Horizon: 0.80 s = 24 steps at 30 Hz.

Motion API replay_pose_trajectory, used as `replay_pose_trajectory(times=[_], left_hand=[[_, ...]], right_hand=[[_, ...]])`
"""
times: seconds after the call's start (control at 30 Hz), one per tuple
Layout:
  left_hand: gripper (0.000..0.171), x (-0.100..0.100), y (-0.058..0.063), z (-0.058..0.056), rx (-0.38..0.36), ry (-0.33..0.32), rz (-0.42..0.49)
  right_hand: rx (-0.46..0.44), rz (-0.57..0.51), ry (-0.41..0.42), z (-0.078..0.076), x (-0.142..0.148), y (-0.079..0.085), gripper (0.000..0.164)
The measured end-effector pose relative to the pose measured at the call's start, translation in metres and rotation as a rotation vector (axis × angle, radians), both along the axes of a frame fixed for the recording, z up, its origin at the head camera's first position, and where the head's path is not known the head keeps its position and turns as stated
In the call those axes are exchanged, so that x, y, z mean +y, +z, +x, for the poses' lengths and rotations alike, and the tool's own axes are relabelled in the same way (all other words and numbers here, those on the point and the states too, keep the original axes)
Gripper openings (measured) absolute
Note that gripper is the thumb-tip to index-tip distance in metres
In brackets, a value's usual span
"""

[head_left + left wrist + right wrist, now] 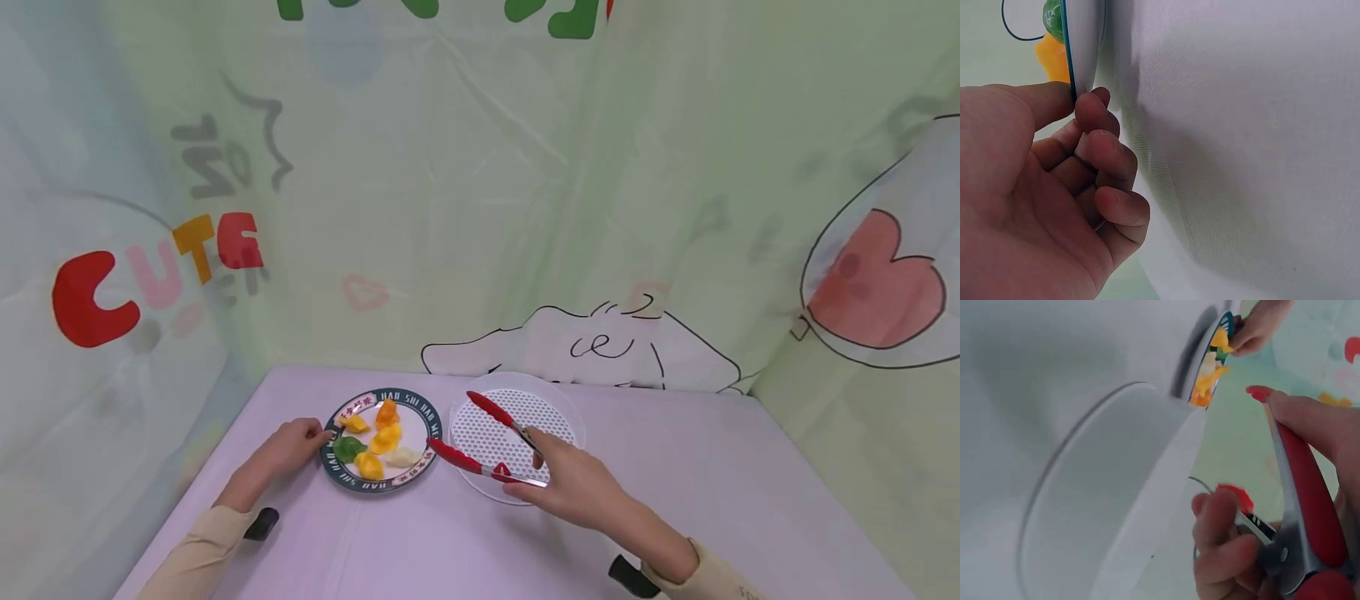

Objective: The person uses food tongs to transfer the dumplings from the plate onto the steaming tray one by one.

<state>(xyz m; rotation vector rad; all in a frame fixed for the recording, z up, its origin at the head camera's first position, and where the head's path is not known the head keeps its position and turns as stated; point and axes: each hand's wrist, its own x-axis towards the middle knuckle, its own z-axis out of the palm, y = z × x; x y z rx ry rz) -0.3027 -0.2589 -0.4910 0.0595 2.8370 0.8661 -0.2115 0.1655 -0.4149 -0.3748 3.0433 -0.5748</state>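
Note:
My left hand pinches the left rim of a round plate with dark green lettered edging. In the left wrist view the thumb lies on top of the rim, with curled fingers beneath it. On the plate lie several dumpling-like pieces: yellow, orange, green and whitish. Red-tipped metal tongs are in my right hand, their arms spread with nothing between the tips. They overlap a round white perforated strainer in the head view; the lower tip reaches toward the plate's right edge.
Plate and strainer stand side by side near the back of a table covered with pale lilac cloth. Printed curtains hang behind the table and along both sides. A dark strap end sticks out at the left wrist.

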Motion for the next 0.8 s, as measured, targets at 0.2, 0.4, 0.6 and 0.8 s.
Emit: replay_pose_trajectory(times=[0.2,0.4,0.6,0.8], left_hand=[[0.023,0.0,0.0,-0.001,-0.001,0.005,0.008],[0.023,0.0,0.0,-0.001,0.002,0.006,0.009],[0.023,0.003,0.005,0.001,-0.014,0.018,0.017],[0.022,0.003,0.005,0.001,-0.025,0.025,0.016]], right_hand=[[0.041,0.115,0.188,-0.009,-0.025,0.009,0.07],[0.027,0.198,0.246,-0.021,-0.048,0.007,0.064],[-0.022,0.232,0.251,-0.031,-0.062,0.001,0.056],[-0.054,0.189,0.269,-0.035,-0.067,-0.004,0.048]])
